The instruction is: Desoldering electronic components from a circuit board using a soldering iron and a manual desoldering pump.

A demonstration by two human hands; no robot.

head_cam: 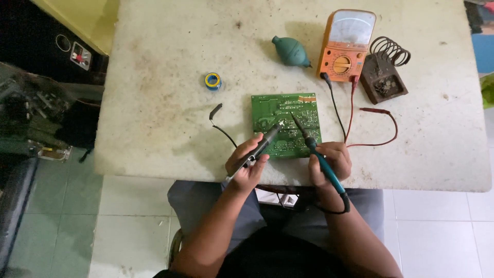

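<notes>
Nearest me, my left hand (246,166) is wrapped around a dark desoldering pump (257,149), its nozzle resting on the green circuit board (286,123) near that board's left-middle. My right hand (332,162) is closed around the teal handle of a soldering iron (315,149); the thin tip slants up-left onto the board's centre, so both tools meet over the board just beyond my fingers. The iron's cord loops down past my wrist and is lost under the table edge.

Left of the board lies a loose black lead (220,119); further left and beyond it sits a small blue-and-yellow solder spool (212,80). Beyond the board lies a green rubber blower bulb (290,51), and to the board's far right stands an orange analogue multimeter (346,46) with its black and red leads trailing back beside the board. Right of the meter is a brown iron stand (384,77) with a coil holder; its tray holds dark debris I cannot identify.
</notes>
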